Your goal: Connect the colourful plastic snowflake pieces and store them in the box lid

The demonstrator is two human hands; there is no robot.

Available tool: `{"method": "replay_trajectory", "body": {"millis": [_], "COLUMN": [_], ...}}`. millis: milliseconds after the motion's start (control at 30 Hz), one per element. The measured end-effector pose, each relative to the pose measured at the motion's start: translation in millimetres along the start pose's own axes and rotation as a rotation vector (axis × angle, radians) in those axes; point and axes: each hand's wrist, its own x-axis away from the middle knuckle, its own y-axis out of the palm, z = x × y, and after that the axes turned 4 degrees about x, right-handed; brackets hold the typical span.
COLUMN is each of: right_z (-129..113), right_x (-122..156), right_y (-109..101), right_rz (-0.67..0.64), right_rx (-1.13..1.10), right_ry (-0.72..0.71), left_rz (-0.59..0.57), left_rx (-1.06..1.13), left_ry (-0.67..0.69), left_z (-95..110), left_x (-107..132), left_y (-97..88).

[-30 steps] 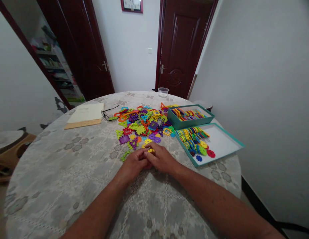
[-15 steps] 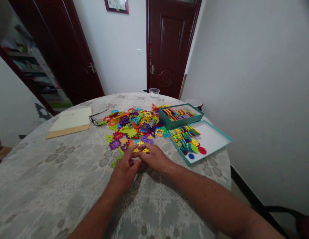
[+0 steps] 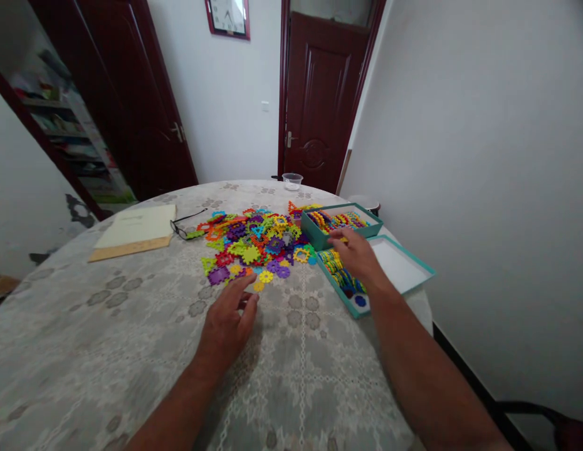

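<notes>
My left hand (image 3: 229,316) rests on the tablecloth in front of the pile, its fingers curved and the thumb apart, with nothing seen between them. Just beyond its fingertips lie small yellow flower-shaped discs (image 3: 266,276). My right hand (image 3: 356,252) is over the shallow box lid (image 3: 400,264), at the near side of the green box (image 3: 315,237). Its fingers are bent together and point left; what they hold, if anything, is too small to make out. Rows of colourful notched discs (image 3: 333,263) stand in the lid, partly hidden by this hand. More rows fill the box.
A heap of colourful gear-shaped plastic pieces (image 3: 254,241) lies at the table's middle. To its left are black-framed glasses (image 3: 178,230) and a paper on a board (image 3: 134,227). A clear plastic bowl (image 3: 292,181) stands at the far edge.
My hands were together at the front of the heap. My right hand has moved right and away from me to the lid and box; the left has stayed near, its fingers looser.
</notes>
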Motion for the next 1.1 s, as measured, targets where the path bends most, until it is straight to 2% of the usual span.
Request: {"method": "replay_trajectory", "body": {"millis": [33,67,133,233,400,567,700,900,1000,1100], "right_z": [16,31,54,69,68,79,85,71,46,14], "right_x": [-4,-6,-6,-3,0,-2,-1,1,4,15], "right_y": [-11,-19,-27,-24,-13,-11,-12,-10,3,25], "right_rz": [0.089,0.092,0.003,-0.148,-0.222,-0.251,-0.236,-0.136,-0.070,-0.075], "right_rx": [0.178,0.333,0.585,0.781,0.795,0.798,0.823,0.791,0.701,0.554], "right_ry": [0.010,0.030,0.108,0.192,0.183,0.172,0.188,0.133,-0.035,-0.244], "left_rz": [0.010,0.014,0.017,0.037,0.147,0.235,0.174,-0.047,-0.106,-0.127], "left_rx": [-0.017,-0.033,-0.057,-0.077,-0.209,-0.319,-0.409,-0.583,-0.634,-0.636], "left_ry": [-0.007,-0.016,-0.037,-0.061,-0.075,-0.159,-0.215,-0.250,-0.229,-0.218], "left_z": [-1,-2,-4,-8,-23,-49,-69,-73,-68,-63], "left_x": [-1,-2,-5,-8,-16,-15,-9,-5,-6,-7], "left_y": [-1.6,-3.1,-5.9,-10.6,-21.5,-28.8,-25.6,-17.2,-16.7,-16.5]}}
